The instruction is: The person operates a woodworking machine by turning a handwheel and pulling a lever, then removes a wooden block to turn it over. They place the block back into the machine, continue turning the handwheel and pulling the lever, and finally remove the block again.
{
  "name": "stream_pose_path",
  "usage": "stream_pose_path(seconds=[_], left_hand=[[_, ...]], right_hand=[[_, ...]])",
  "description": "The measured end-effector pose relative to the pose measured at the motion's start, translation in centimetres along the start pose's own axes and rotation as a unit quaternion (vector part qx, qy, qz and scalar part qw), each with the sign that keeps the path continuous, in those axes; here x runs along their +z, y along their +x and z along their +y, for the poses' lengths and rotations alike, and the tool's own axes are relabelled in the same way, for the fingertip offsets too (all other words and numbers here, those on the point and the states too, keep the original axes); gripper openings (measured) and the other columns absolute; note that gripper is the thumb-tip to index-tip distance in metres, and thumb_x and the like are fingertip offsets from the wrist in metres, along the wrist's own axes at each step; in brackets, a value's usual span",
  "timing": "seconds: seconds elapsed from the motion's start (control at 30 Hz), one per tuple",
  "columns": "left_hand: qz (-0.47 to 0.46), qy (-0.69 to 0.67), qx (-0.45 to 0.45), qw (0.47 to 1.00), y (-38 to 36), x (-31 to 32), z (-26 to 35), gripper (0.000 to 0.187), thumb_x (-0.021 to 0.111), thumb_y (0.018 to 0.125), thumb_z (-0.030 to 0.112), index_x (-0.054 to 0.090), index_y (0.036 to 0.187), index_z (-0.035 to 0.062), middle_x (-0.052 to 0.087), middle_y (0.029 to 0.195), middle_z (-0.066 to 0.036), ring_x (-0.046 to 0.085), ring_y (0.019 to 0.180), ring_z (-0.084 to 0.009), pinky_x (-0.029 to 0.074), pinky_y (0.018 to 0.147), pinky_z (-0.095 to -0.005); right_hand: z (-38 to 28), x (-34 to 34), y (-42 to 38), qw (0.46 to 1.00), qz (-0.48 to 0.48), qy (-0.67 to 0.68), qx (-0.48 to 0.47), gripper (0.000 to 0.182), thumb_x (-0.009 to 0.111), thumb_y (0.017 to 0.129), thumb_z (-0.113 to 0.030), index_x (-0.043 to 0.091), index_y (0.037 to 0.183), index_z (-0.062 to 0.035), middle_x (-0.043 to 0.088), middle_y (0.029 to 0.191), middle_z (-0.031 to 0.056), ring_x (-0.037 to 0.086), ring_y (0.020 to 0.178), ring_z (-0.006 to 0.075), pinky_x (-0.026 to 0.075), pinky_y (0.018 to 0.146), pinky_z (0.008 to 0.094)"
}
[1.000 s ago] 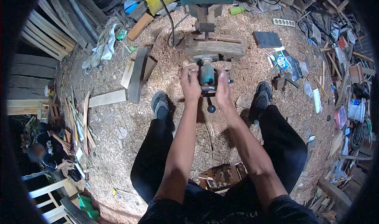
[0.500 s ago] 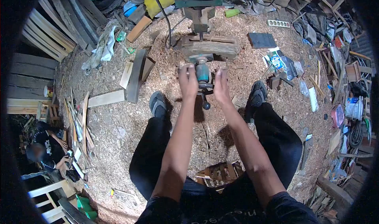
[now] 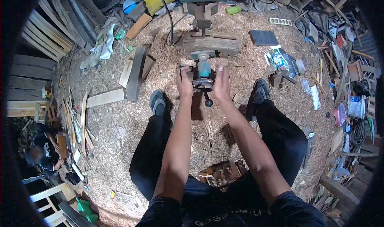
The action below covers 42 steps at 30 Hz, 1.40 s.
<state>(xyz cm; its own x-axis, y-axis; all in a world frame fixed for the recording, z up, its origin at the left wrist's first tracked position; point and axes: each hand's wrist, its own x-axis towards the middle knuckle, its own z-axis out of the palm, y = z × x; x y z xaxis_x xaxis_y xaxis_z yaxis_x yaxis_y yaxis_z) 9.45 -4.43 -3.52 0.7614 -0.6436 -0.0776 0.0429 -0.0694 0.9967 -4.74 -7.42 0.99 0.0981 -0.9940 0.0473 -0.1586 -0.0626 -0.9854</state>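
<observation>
A machine with a green cylindrical body [image 3: 204, 69] stands upright in front of me. Below the body sits a round metal handwheel [image 3: 203, 84], and a lever ending in a black ball knob [image 3: 208, 103] sticks out beneath it. My left hand [image 3: 184, 82] is at the left side of the wheel, its fingers pointing forward and slightly bent at the tips. On the other side, my right hand [image 3: 221, 83] has its fingers stretched forward, palm toward the wheel. Whether either palm presses the rim is hidden. Behind the green body lies a rough wooden block [image 3: 212, 45].
Shavings cover the ground [image 3: 120, 147]. Boards [image 3: 137, 73] lie left of the machine. A dark slab [image 3: 263, 38], a power strip [image 3: 280, 21] and plastic wrappers [image 3: 284, 61] lie to the right. Another person [image 3: 44, 147] at far left handles a brown wooden piece [image 3: 63, 146].
The handwheel's round face shows more fully between my hands, which have shifted slightly left. The view has moved a little. The other person now holds a brown wooden piece.
</observation>
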Motion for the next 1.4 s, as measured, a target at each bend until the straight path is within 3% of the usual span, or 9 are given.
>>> stream_pose_path(seconds=[0.4, 0.53, 0.6, 0.67, 0.8, 0.93, 1.13, 1.23, 1.4], left_hand=[[0.038, 0.225, 0.168, 0.959, -5.0, 2.8, 4.7, 0.021, 0.06, 0.083, 0.012, 0.064, 0.1, 0.0007, 0.062, 0.102, -0.02, 0.059, 0.099, -0.0371, 0.046, 0.09, -0.0436], [0.073, 0.25, 0.232, 0.937, -4.8, 3.2, 4.3, 0.019, 0.056, 0.079, 0.008, 0.064, 0.094, 0.0009, 0.061, 0.094, -0.019, 0.059, 0.093, -0.0385, 0.046, 0.087, -0.0459], [0.062, 0.246, 0.217, 0.943, -4.9, 3.0, 4.2, 0.02, 0.056, 0.077, 0.008, 0.064, 0.094, 0.0018, 0.06, 0.095, -0.019, 0.058, 0.094, -0.0397, 0.046, 0.087, -0.0485], [0.055, 0.241, 0.216, 0.945, -4.6, 3.1, 4.3, 0.02, 0.055, 0.077, 0.008, 0.063, 0.094, 0.0022, 0.059, 0.095, -0.019, 0.057, 0.095, -0.0405, 0.045, 0.086, -0.0501], [0.06, 0.236, 0.219, 0.945, -4.7, 3.1, 4.5, 0.02, 0.054, 0.077, 0.009, 0.063, 0.093, 0.0018, 0.059, 0.094, -0.02, 0.057, 0.095, -0.0412, 0.045, 0.085, -0.051], [0.073, 0.223, 0.227, 0.945, -4.7, 3.2, 4.4, 0.021, 0.053, 0.076, 0.01, 0.063, 0.093, 0.0018, 0.059, 0.094, -0.02, 0.056, 0.095, -0.0418, 0.045, 0.084, -0.0517], [0.085, 0.231, 0.227, 0.942, -4.8, 3.3, 4.3, 0.022, 0.054, 0.075, 0.01, 0.063, 0.093, 0.0029, 0.058, 0.094, -0.02, 0.056, 0.095, -0.0423, 0.045, 0.084, -0.0528], [0.088, 0.235, 0.21, 0.945, -4.9, 3.4, 4.4, 0.022, 0.053, 0.076, 0.011, 0.063, 0.094, 0.0034, 0.059, 0.094, -0.02, 0.056, 0.094, -0.0421, 0.045, 0.084, -0.0529], [0.096, 0.226, 0.226, 0.943, -4.8, 3.6, 4.5, 0.021, 0.052, 0.076, 0.009, 0.065, 0.09, 0.0002, 0.061, 0.091, -0.019, 0.059, 0.091, -0.0401, 0.047, 0.085, -0.0484]], right_hand=[[12.4, -3.8, 2.0, 0.91, 0.029, 0.137, 0.389, 0.037, 0.064, 0.096, -0.03, 0.058, 0.103, 0.0054, 0.065, 0.087, 0.0103, 0.064, 0.075, 0.0184, 0.054, 0.065, 0.0321], [11.8, -2.4, 2.4, 0.884, 0.024, 0.303, 0.355, 0.029, 0.068, 0.093, -0.025, 0.065, 0.089, 0.0026, 0.064, 0.073, 0.0085, 0.06, 0.06, 0.0179, 0.046, 0.055, 0.0328], [12.3, -1.7, 2.3, 0.985, 0.034, 0.013, 0.171, 0.027, 0.072, 0.089, -0.016, 0.056, 0.098, 0.0039, 0.06, 0.086, 0.0093, 0.059, 0.067, 0.0187, 0.047, 0.059, 0.0327], [12.7, -0.9, 1.2, 0.945, 0.127, -0.286, -0.096, 0.034, 0.073, 0.087, -0.01, 0.05, 0.108, 0.0048, 0.055, 0.093, 0.0088, 0.057, 0.07, 0.0177, 0.047, 0.061, 0.0322], [13.2, -1.0, -0.3, 0.982, 0.053, 0.164, 0.077, 0.056, 0.072, 0.083, -0.002, 0.037, 0.127, 0.0034, 0.055, 0.098, 0.0098, 0.058, 0.074, 0.0202, 0.05, 0.072, 0.0357], [13.6, -3.3, 1.1, 0.875, -0.006, 0.375, 0.307, 0.056, 0.048, 0.101, -0.047, 0.056, 0.119, 0.0048, 0.067, 0.089, 0.0117, 0.065, 0.083, 0.0222, 0.053, 0.081, 0.0351], [6.1, -2.9, 0.4, 0.972, 0.121, 0.113, 0.169, 0.075, 0.027, 0.105, -0.054, 0.068, 0.077, 0.002, 0.069, 0.088, 0.0127, 0.063, 0.083, 0.0238, 0.047, 0.087, 0.038], [7.8, -2.7, 0.8, 0.966, 0.228, 0.081, 0.089, 0.066, 0.031, 0.106, -0.049, 0.067, 0.089, 0.004, 0.069, 0.092, 0.0126, 0.06, 0.085, 0.0195, 0.046, 0.083, 0.0364], [7.8, -3.8, -0.6, 0.993, 0.021, 0.065, 0.092, 0.067, 0.029, 0.106, -0.05, 0.068, 0.1, 0.0049, 0.07, 0.105, 0.0159, 0.062, 0.095, 0.0215, 0.046, 0.09, 0.0364]])
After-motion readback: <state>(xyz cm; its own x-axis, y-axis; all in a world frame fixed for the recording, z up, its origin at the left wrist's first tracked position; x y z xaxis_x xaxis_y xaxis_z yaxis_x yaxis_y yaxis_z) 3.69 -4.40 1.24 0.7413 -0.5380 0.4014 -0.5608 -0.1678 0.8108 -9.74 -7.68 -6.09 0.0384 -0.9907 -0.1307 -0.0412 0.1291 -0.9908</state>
